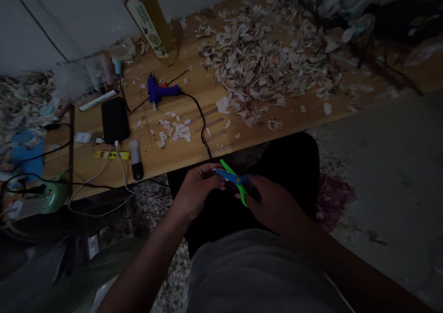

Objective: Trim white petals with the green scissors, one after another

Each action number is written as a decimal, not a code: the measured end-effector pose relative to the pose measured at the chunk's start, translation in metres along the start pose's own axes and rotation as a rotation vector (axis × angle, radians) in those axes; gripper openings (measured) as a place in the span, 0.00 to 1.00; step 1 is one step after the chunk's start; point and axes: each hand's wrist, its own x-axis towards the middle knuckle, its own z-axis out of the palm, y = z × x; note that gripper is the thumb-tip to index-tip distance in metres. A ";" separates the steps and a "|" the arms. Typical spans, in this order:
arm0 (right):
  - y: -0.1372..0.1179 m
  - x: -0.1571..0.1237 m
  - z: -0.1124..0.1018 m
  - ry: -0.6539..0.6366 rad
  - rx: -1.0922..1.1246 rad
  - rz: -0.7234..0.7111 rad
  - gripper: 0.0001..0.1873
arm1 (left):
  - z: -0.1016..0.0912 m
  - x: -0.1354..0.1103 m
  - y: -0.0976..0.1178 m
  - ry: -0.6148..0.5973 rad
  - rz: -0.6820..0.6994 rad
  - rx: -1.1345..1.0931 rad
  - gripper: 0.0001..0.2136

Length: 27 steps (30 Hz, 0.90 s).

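Small scissors (232, 178) with green and blue blades sit between my two hands, above my lap and just below the wooden table's front edge. My right hand (268, 202) grips the handle end, blades spread apart. My left hand (197, 188) has its fingers closed near the blade tips; whether something small is pinched there I cannot tell in the dim light.
On the wooden table (277, 119) lie a large heap of pale scraps (263, 64), a blue glue gun (161, 91) with black cord, a black phone (115, 119), a bottle (148, 20), a small tube (136, 158) and cables. More scraps cover the floor.
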 end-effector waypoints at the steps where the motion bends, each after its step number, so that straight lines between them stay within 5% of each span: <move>1: 0.000 0.000 0.001 0.007 0.002 0.001 0.12 | 0.001 0.000 0.000 0.007 -0.017 -0.035 0.12; 6: -0.001 -0.002 0.000 -0.007 -0.005 -0.002 0.12 | 0.005 -0.002 -0.003 0.065 -0.051 -0.108 0.11; 10: -0.001 -0.003 -0.004 -0.001 -0.064 -0.021 0.13 | 0.001 0.000 -0.005 0.001 0.025 -0.004 0.08; 15: -0.002 0.000 -0.006 -0.018 -0.059 -0.012 0.12 | -0.001 0.001 0.001 -0.034 0.113 0.113 0.22; 20: -0.001 0.002 -0.004 -0.008 -0.052 -0.011 0.13 | 0.000 0.000 0.003 -0.044 0.203 0.190 0.25; 27: 0.000 0.004 -0.001 0.007 0.006 0.024 0.16 | 0.005 0.001 -0.014 0.001 0.143 -0.013 0.19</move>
